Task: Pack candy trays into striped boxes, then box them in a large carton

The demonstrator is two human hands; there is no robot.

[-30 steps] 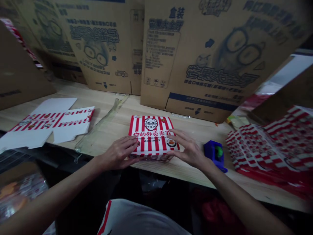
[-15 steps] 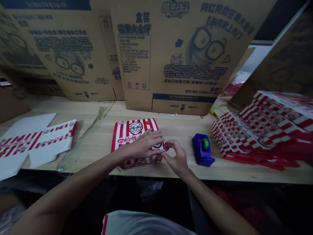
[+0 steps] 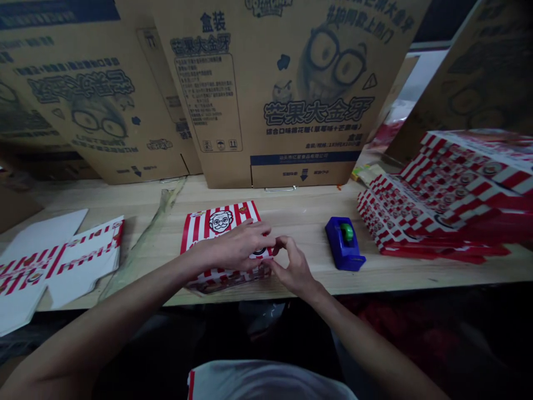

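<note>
A red-and-white striped paper box (image 3: 195, 226) with a printed bearded face on its lid sits near the front edge of the table. Across the lid lies my left hand (image 3: 241, 244), its fingers bent together over the right end of the box. My right hand (image 3: 295, 269) pinches the edge at that right end with thumb and forefinger. Both sets of fingertips almost meet there, and they partly hide the edge. To the right of my right hand stands a blue tape dispenser (image 3: 345, 247) with a green core.
Flat unfolded striped box blanks (image 3: 89, 253) lie on the left of the wooden table (image 3: 308, 214). Stacked striped boxes (image 3: 420, 208) lean at the right. Large brown cardboard cartons (image 3: 287, 141) stand along the back. A strip of clear tape (image 3: 154, 219) crosses the tabletop.
The camera view has shifted slightly, tilting the scene. My left fingers have curled in more towards the right end of the box. The right hand keeps its pinch there.
</note>
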